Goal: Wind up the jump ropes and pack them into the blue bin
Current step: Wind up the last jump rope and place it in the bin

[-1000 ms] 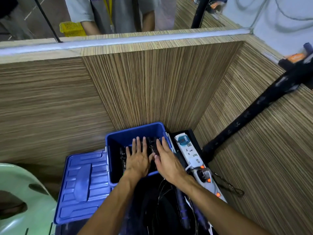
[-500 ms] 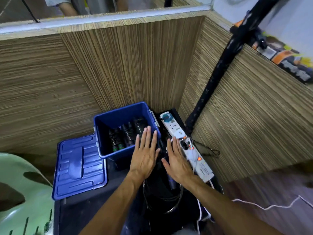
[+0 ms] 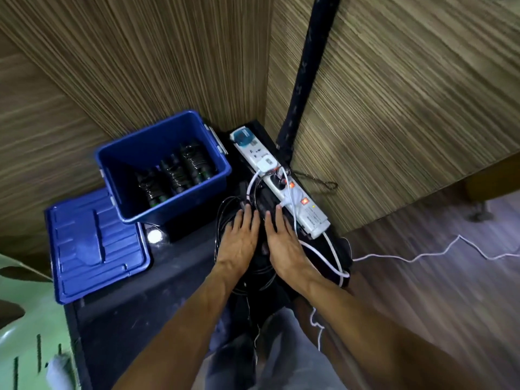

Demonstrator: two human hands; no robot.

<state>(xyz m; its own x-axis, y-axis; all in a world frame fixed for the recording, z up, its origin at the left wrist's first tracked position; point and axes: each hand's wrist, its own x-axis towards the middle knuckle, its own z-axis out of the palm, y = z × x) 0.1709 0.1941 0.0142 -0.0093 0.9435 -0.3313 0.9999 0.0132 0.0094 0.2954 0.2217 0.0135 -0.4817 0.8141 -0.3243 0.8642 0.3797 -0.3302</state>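
The blue bin (image 3: 135, 170) stands open on a black table, with three wound black jump ropes (image 3: 176, 175) lying side by side in it. To its right a loose black jump rope (image 3: 225, 212) lies in loops on the table. My left hand (image 3: 239, 240) and my right hand (image 3: 282, 240) rest flat on that loose rope, fingers straight and slightly apart, side by side. Neither hand grips anything. Much of the loose rope is hidden under my hands and blends with the dark table.
The bin's blue lid (image 3: 92, 243) lies flat left of the bin. A white power strip (image 3: 284, 187) with white cables runs along the table's right edge. A black pole (image 3: 304, 74) rises by the wooden partition corner. A green chair (image 3: 25, 319) sits lower left.
Both hands came out of the bin, moved right and toward me, and now lie on the loose rope. The camera tilted down, so the bin sits further left.
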